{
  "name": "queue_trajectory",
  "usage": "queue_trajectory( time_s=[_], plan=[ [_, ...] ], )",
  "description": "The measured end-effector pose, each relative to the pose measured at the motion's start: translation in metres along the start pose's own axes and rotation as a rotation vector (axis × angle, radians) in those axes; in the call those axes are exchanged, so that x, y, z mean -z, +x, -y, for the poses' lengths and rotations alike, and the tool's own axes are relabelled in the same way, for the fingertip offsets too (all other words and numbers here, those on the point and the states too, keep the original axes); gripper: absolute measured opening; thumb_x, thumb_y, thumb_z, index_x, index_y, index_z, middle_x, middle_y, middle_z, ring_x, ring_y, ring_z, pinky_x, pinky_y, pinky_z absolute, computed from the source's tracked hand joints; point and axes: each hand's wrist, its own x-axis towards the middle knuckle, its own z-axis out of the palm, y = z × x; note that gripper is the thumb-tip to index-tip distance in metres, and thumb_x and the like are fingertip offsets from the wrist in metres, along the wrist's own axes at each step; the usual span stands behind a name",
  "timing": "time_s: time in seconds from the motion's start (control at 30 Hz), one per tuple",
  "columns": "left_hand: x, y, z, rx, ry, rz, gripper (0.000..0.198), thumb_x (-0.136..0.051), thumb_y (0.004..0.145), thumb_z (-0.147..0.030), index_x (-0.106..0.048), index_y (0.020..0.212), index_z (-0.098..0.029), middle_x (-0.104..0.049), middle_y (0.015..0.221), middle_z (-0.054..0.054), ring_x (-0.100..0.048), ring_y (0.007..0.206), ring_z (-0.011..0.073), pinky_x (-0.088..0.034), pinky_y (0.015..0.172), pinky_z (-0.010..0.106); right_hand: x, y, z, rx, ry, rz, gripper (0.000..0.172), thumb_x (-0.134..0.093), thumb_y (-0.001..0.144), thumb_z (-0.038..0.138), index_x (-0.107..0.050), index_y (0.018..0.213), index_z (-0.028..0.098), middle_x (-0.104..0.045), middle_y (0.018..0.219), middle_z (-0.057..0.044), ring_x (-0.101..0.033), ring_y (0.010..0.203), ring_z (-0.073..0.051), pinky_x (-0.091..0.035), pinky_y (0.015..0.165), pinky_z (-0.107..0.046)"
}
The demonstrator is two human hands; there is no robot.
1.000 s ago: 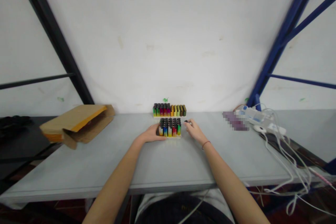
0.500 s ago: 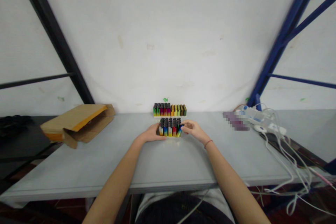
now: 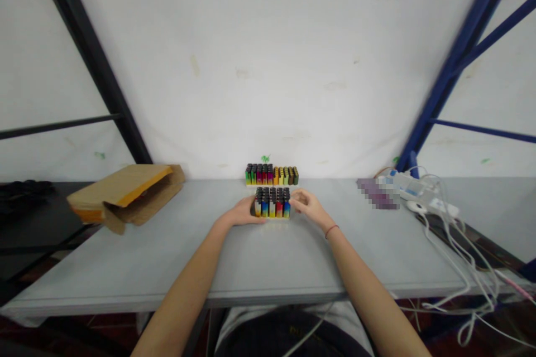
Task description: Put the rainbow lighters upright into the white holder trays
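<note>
Several cigarette lighters (image 3: 272, 209) with dark tops and white, blue, yellow and red bodies stand upright in rows in a clear tray (image 3: 273, 219). My left hand (image 3: 243, 213) is wrapped round the tray's left end, its thumb along the front edge. At the right end, my right hand (image 3: 307, 204) is beside the blue front-corner lighter (image 3: 287, 210), fingers bent and a little apart, with nothing visible in them. Behind, against the wall, stands a second group of lighters (image 3: 272, 175) in green, red, purple, yellow and brown.
An open cardboard box (image 3: 125, 189) lies on the grey table (image 3: 276, 268) at left. On the right are a power strip (image 3: 412, 184), tangled white cables (image 3: 456, 251) and a blurred purple item (image 3: 379, 194). Black and blue metal posts (image 3: 439, 78) flank the table.
The tilted blue lighter at the front right corner now stands upright in the tray. My right hand's fingers have come off it slightly to the right. My left hand stays put.
</note>
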Motion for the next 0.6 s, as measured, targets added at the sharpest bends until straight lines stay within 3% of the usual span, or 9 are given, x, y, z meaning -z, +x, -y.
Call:
queue_trajectory(
  time_s=[0.1,0.2,0.33,0.6],
  plan=[
    [0.003,0.001,-0.003,0.002,0.016,0.008,0.080,-0.083,0.058,-0.044,-0.055,0.127,-0.013,-0.061,0.130,0.012,-0.057,0.117,0.0337,-0.042,0.106,0.044,0.005,0.002,-0.005,-0.016,-0.136,-0.131,0.027,-0.053,0.083,0.045,-0.057,0.088,0.019,-0.051,0.058,0.005,-0.049,0.055,-0.013,-0.038,0.058,-0.025],
    [0.011,0.000,-0.002,0.027,0.009,0.053,0.076,-0.083,0.058,-0.042,-0.058,0.124,-0.015,-0.063,0.128,0.010,-0.057,0.117,0.0318,-0.042,0.106,0.041,0.012,0.003,-0.012,-0.064,-0.408,-0.209,0.013,-0.052,0.080,0.031,-0.057,0.081,0.019,-0.049,0.055,0.005,-0.046,0.055,-0.013,-0.035,0.059,-0.025],
    [0.030,-0.007,0.014,0.136,0.004,0.084,0.076,-0.082,0.058,-0.046,-0.057,0.123,-0.016,-0.065,0.125,0.008,-0.060,0.114,0.0299,-0.045,0.102,0.038,0.016,0.002,-0.016,-0.149,-0.584,-0.175,0.009,-0.050,0.078,0.020,-0.059,0.077,0.019,-0.055,0.059,0.003,-0.049,0.058,-0.013,-0.034,0.060,-0.024],
    [0.075,-0.036,0.045,0.448,0.117,-0.100,0.076,-0.083,0.047,-0.051,-0.061,0.113,-0.019,-0.070,0.117,0.007,-0.061,0.114,0.0318,-0.046,0.101,0.037,0.014,0.001,-0.016,-0.146,-0.663,-0.100,0.014,-0.051,0.080,0.017,-0.064,0.081,0.017,-0.063,0.067,-0.001,-0.052,0.062,-0.014,-0.035,0.062,-0.024]
  ],
)
